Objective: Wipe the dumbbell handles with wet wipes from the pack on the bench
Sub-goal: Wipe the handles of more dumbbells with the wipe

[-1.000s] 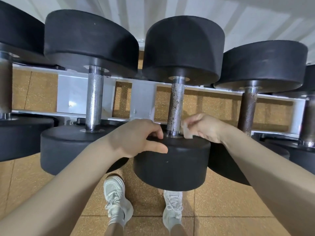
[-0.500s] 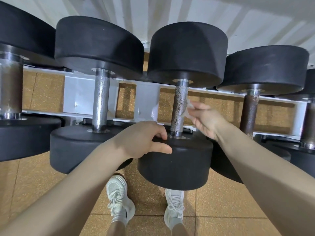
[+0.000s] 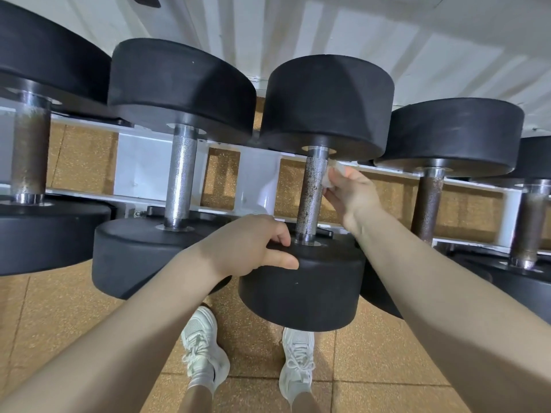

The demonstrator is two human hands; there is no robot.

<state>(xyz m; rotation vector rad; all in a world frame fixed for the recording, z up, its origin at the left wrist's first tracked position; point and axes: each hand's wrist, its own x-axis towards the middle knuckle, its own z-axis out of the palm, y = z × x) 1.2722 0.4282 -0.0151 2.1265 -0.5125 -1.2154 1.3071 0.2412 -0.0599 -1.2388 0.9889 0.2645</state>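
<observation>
Cut off at the left edge: a dumbbell (image 3: pixel 29 150) with a rusty handle, only part of each head showing. Cut off at the right edge too: another dumbbell (image 3: pixel 530 222), far head mostly out of view. Not visible anywhere: bench and pack of wipes. Mostly hidden in the right hand (image 3: pixel 350 193): a small white wipe (image 3: pixel 329 181), only a crumpled corner peeping out between the fingers and the speckled handle (image 3: pixel 311 192) of the middle dumbbell (image 3: pixel 313 278). Pinched there by curled fingers and pressed against the handle's right side, near its upper end just below the far head. Underside of that contact impossible to make out.

Left hand (image 3: pixel 253 245) clamped on the near head of the same middle dumbbell, thumb along the front rim, fingers curled over the top face just left of the handle's base.

Left of the middle dumbbell: a dumbbell (image 3: pixel 182 174) with a cleaner, shiny knurled handle. Right of it: one (image 3: pixel 429 204) with a dark brown, rusted handle, its near head largely hidden behind the right forearm.

All resting across a white metal rack (image 3: pixel 143 171), rails running behind the handles. Below the middle dumbbell: tan speckled floor tiles (image 3: pixel 59 323) and two white sneakers (image 3: pixel 205 350). Beyond the far heads: a white ribbed wall (image 3: pixel 328 31), striped with shadow.
</observation>
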